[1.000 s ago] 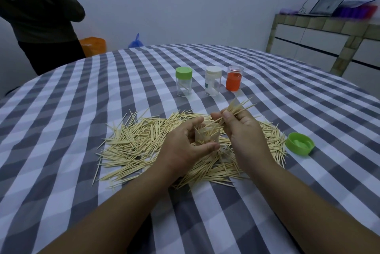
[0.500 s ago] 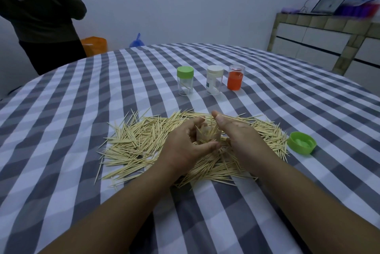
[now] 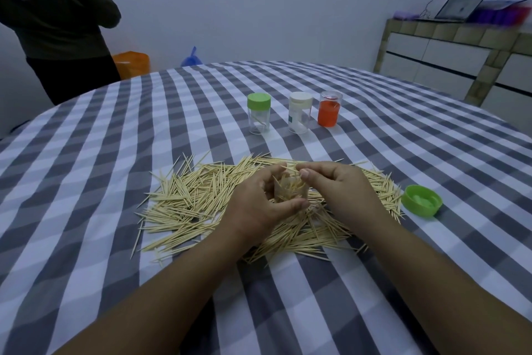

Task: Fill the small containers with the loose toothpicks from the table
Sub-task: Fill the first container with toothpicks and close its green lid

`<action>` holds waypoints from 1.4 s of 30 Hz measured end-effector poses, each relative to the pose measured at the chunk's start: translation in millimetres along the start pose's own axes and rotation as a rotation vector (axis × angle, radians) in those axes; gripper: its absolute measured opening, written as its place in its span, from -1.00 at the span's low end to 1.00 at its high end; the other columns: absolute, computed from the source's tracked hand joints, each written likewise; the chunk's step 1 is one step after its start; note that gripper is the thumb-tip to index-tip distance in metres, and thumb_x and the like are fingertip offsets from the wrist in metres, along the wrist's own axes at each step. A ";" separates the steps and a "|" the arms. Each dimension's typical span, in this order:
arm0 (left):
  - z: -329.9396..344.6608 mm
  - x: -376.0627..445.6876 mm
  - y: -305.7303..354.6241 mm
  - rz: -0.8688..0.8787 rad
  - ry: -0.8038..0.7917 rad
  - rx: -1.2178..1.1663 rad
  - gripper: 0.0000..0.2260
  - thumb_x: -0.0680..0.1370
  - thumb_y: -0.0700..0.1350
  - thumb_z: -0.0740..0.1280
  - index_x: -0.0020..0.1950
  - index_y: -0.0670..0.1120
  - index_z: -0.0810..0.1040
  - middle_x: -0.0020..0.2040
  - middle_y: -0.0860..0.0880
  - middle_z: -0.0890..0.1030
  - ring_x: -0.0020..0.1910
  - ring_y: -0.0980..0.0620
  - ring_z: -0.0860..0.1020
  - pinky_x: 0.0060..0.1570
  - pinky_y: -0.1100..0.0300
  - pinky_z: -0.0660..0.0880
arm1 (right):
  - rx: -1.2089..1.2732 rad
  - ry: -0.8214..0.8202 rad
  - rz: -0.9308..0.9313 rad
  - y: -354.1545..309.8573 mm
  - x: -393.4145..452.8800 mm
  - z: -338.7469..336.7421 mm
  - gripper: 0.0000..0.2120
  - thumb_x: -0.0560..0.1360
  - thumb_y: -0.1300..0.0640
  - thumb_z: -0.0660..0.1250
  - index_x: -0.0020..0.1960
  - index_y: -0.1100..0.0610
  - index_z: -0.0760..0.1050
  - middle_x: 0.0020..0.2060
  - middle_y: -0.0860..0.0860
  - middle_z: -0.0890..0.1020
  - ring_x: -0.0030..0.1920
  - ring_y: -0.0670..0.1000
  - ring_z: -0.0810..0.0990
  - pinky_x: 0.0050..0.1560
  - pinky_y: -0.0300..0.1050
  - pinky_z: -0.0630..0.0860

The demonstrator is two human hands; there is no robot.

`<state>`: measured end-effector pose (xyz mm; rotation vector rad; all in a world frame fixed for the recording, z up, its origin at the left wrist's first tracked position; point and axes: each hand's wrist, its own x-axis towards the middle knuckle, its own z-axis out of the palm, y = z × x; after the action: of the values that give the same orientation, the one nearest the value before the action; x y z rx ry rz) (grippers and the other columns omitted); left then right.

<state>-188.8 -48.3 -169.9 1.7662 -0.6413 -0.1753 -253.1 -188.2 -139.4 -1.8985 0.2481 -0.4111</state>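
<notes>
Dead centre of the checked worktop (image 3: 359, 130), the left hand (image 3: 256, 205) wraps its curled fingers and thumb around a small clear container (image 3: 290, 190), which stands amid the heap and is crammed with toothpicks. Just at its 3 o'clock, the right hand (image 3: 339, 185) hovers over the container's mouth, thumb and fingertips pinching a few toothpicks (image 3: 290, 169) right at the rim. Whether those sticks are inside the mouth or just above it, I cannot tell.

All around both hands sprawls the loose pile of toothpicks (image 3: 195, 199), running from 9 o'clock of the hands across to 3 o'clock, with a fringe spilling toward 6 o'clock beneath the wrists.

At the pile's 3 o'clock edge, a green lid (image 3: 421, 201) lies upside down, just beside the outermost sticks.

Up at 12 o'clock, well apart from the pile, three more containers stand upright in a row: a green-capped jar (image 3: 258, 116) on the left with a few sticks inside, a white-capped jar (image 3: 300, 115) in the middle, and an orange container (image 3: 329, 112) on the right.

Far off at 10 o'clock, a person in dark clothes (image 3: 57, 23) stands beyond the worktop edge. At 2 o'clock, a laptop (image 3: 460, 8) sits on a tiled counter (image 3: 449, 58).
</notes>
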 end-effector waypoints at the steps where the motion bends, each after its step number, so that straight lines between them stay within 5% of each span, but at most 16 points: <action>1: 0.2 -0.2 0.2 -0.001 0.002 -0.001 -0.32 0.28 -0.14 0.59 0.36 -0.09 0.44 0.11 0.00 0.62 0.04 0.08 0.64 0.11 0.13 0.56 | -0.034 0.023 -0.019 0.1 0.2 0.0 -0.88 0.51 0.13 0.35 0.01 0.01 0.63 -0.08 -0.08 0.64 -0.05 -0.19 0.59 -0.11 -0.37 0.45; 6: 0.5 -1.6 3.5 0.001 -0.014 -0.002 -0.32 0.29 -0.16 0.58 0.38 -0.07 0.42 0.07 0.14 0.55 0.05 0.17 0.61 0.04 0.36 0.52 | -0.226 0.037 -0.064 -3.0 0.1 -2.2 -0.88 0.52 0.09 0.34 0.00 0.04 0.64 -0.07 -0.03 0.58 -0.06 -0.10 0.57 -0.21 -0.30 0.46; 11: -0.1 -1.2 1.3 -0.014 -0.003 -0.016 -0.31 0.29 -0.16 0.58 0.37 -0.06 0.42 0.13 0.05 0.58 0.06 0.14 0.62 0.11 0.23 0.54 | -0.262 -0.001 -0.089 -3.8 -0.2 -7.0 -0.76 0.59 0.20 0.18 0.12 0.07 0.60 0.06 -0.03 0.53 0.07 -0.09 0.51 0.03 -0.27 0.43; 14: 0.2 -0.6 0.0 -0.016 0.001 -0.018 -0.31 0.28 -0.16 0.58 0.37 -0.06 0.43 0.14 0.03 0.59 0.06 0.13 0.62 0.14 0.17 0.54 | -0.319 0.019 -0.136 -0.9 2.4 -8.1 -0.74 0.59 0.25 0.16 0.12 0.06 0.59 -0.03 -0.09 0.50 -0.10 -0.19 0.49 -0.20 -0.48 0.36; 17: 0.9 -0.2 -0.3 -0.017 0.000 -0.024 -0.30 0.27 -0.15 0.58 0.37 -0.06 0.43 0.13 0.05 0.59 0.07 0.12 0.62 0.15 0.15 0.54 | -0.320 0.070 -0.210 2.1 2.7 -5.5 -0.79 0.57 0.22 0.24 0.11 0.06 0.60 -0.13 -0.22 0.51 -0.15 -0.27 0.50 -0.19 -0.53 0.37; 21: 0.8 -0.9 0.2 -0.021 -0.007 -0.020 -0.27 0.24 -0.08 0.58 0.37 -0.06 0.43 0.15 0.04 0.58 0.07 0.12 0.61 0.14 0.15 0.55 | -0.236 0.089 -0.187 4.8 5.3 -8.8 -0.81 0.55 0.20 0.28 0.08 0.03 0.61 -0.09 -0.17 0.60 -0.08 -0.26 0.55 -0.15 -0.49 0.42; 24: -1.9 -0.2 1.4 -0.030 -0.011 -0.031 -0.30 0.27 -0.15 0.57 0.37 -0.08 0.43 0.16 -0.01 0.60 0.02 0.16 0.62 0.05 0.26 0.56 | -0.383 -0.022 -0.064 7.8 11.4 -23.9 -0.76 0.57 0.20 0.25 0.16 0.01 0.58 -0.05 -0.10 0.60 -0.23 -0.13 0.56 -0.30 -0.39 0.44; 25: -3.2 0.1 2.3 -0.032 -0.012 -0.034 -0.30 0.26 -0.14 0.57 0.37 -0.09 0.43 0.15 -0.01 0.60 0.02 0.16 0.62 0.03 0.28 0.56 | -0.494 -0.110 -0.024 10.9 13.5 -28.8 -0.72 0.57 0.21 0.24 0.22 0.00 0.55 0.00 -0.08 0.59 -0.21 -0.10 0.55 -0.27 -0.33 0.47; 27: -5.3 0.6 3.1 -0.032 -0.014 -0.032 -0.24 0.20 -0.04 0.55 0.37 -0.09 0.43 0.17 -0.02 0.60 0.04 0.12 0.62 0.08 0.21 0.57 | -0.701 -0.277 0.032 17.7 16.3 -34.5 -0.58 0.51 0.21 0.27 0.34 -0.04 0.45 0.24 -0.03 0.51 0.13 -0.03 0.52 0.07 -0.14 0.51; 29: -7.2 0.6 3.6 -0.034 -0.014 -0.023 -0.21 0.16 0.03 0.53 0.37 -0.07 0.44 0.17 -0.01 0.60 0.06 0.10 0.62 0.13 0.12 0.56 | -0.825 -0.366 0.055 23.7 17.2 -32.9 -0.44 0.46 0.14 0.28 0.44 -0.07 0.31 0.41 -0.01 0.37 0.41 0.04 0.27 0.37 0.08 0.30; 31: -8.7 0.6 4.0 -0.040 -0.016 -0.017 -0.21 0.14 0.04 0.53 0.36 -0.07 0.45 0.16 -0.01 0.60 0.07 0.09 0.62 0.14 0.08 0.55 | -0.917 -0.395 0.055 25.0 17.2 -27.0 -0.42 0.51 0.08 0.26 0.50 -0.03 0.19 0.46 -0.04 0.28 0.49 0.06 0.09 0.45 0.12 0.12; 37: -12.9 1.8 4.9 -0.053 -0.016 -0.011 -0.21 0.14 0.02 0.52 0.36 -0.07 0.44 0.09 0.06 0.60 0.05 0.11 0.62 0.09 0.17 0.57 | -1.186 -0.248 -0.121 32.1 20.4 -15.9 -0.70 0.60 0.03 0.14 0.29 -0.01 0.46 0.23 0.01 0.46 0.28 0.08 0.31 0.20 -0.01 0.24; 42: -14.3 3.4 4.5 -0.055 -0.012 -0.007 -0.22 0.14 0.02 0.52 0.35 -0.06 0.45 0.11 0.03 0.61 0.04 0.12 0.63 0.05 0.23 0.57 | -1.236 -0.208 -0.264 35.0 19.7 -10.8 -0.73 0.58 0.00 0.18 0.24 -0.02 0.50 0.12 -0.01 0.50 0.20 0.07 0.40 0.16 -0.04 0.26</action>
<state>-181.2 -38.6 -160.7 1.7785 -0.6007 -0.2261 -238.5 -217.1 -165.4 -3.1887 0.1010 -0.2231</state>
